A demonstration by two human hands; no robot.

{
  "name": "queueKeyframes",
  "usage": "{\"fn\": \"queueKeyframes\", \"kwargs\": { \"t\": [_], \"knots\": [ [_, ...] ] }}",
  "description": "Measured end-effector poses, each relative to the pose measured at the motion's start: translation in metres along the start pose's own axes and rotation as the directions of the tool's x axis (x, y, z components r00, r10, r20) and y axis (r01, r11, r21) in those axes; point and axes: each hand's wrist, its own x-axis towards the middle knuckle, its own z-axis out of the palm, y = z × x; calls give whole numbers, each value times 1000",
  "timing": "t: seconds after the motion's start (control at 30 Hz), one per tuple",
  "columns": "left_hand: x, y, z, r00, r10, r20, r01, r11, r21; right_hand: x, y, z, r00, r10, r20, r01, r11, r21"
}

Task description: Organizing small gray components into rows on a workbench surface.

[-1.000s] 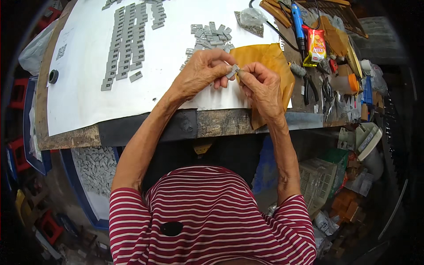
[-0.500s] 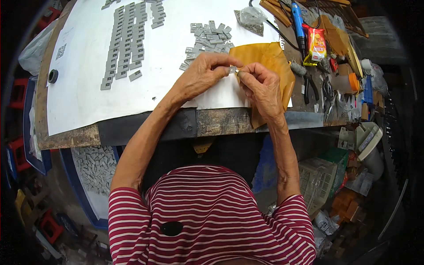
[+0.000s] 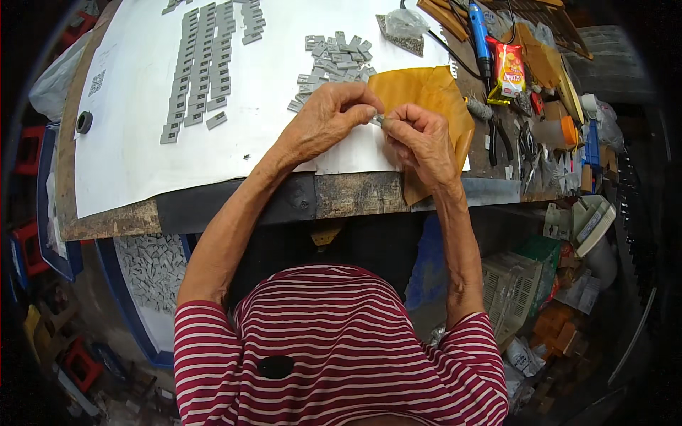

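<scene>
The left hand [image 3: 323,117] pinches a small grey piece [image 3: 377,119] between thumb and forefinger, while the right hand [image 3: 425,142] presses thumb and forefinger together at its other end, though whether on a separate bit I cannot tell. The piece is above the table, near the brown paper [image 3: 419,86] behind the right hand. Farther out lie a loose grey pile [image 3: 338,60], long grey rows [image 3: 202,60] and a red packet [image 3: 507,69].

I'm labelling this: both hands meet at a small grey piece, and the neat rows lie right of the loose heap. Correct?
No: the neat rows lie left of the loose heap, as the head view shows. Left hand and right hand do meet at the small grey piece.
</scene>
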Motion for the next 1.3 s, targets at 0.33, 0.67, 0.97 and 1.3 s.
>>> {"fn": "queueKeyframes", "kwargs": {
  "t": [0.33, 0.67, 0.97, 1.3],
  "knots": [
    [0, -4, 2, 996, 83, -23, -83, 996, -8, 1, 1, -1, 998, 52, 44, -54, 996, 64],
    [1, -3, 4, 994, 106, -2, -106, 990, -93, 2, -1, 1, 994, 59, 88, -71, 987, 142],
    [1, 1, 2, 998, 61, 17, -58, 990, -129, 1, -3, 2, 992, 78, 96, -93, 981, 167],
    [1, -2, 7, 998, 68, -9, -68, 990, -123, 3, -2, -1, 988, 92, 121, -113, 977, 181]
  ]
}}
